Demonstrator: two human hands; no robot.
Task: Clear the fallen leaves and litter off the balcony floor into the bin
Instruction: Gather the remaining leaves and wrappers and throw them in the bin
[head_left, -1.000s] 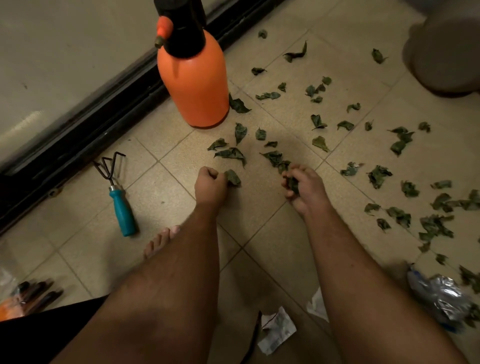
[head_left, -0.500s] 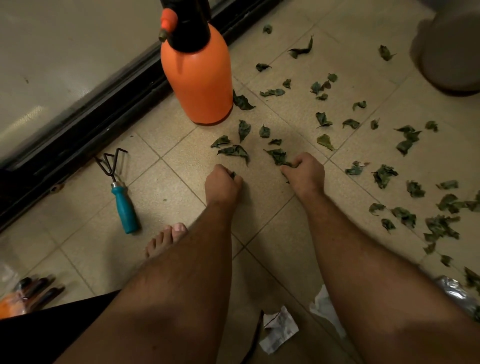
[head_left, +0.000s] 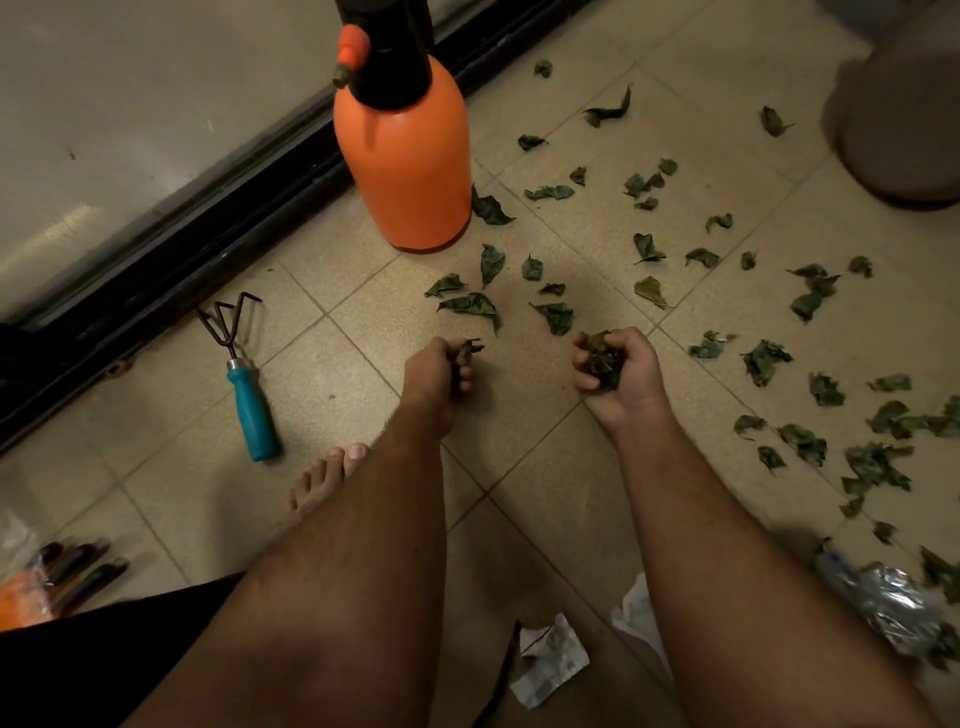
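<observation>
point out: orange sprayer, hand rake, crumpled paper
orange sprayer (head_left: 410, 161), head view, middle of the orange tank.
hand rake (head_left: 252, 410), head view, teal handle.
crumpled paper (head_left: 550, 660), head view, centre of the white scrap between the forearms.

Head cam, steep down, close.

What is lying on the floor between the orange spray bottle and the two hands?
In the head view, loose green leaves lie on the tiles between the orange spray bottle and the left hand and right hand; both hands already grip leaves.

Sprayer (head_left: 402, 156) top and grey bin (head_left: 904, 104) cut off above
</observation>
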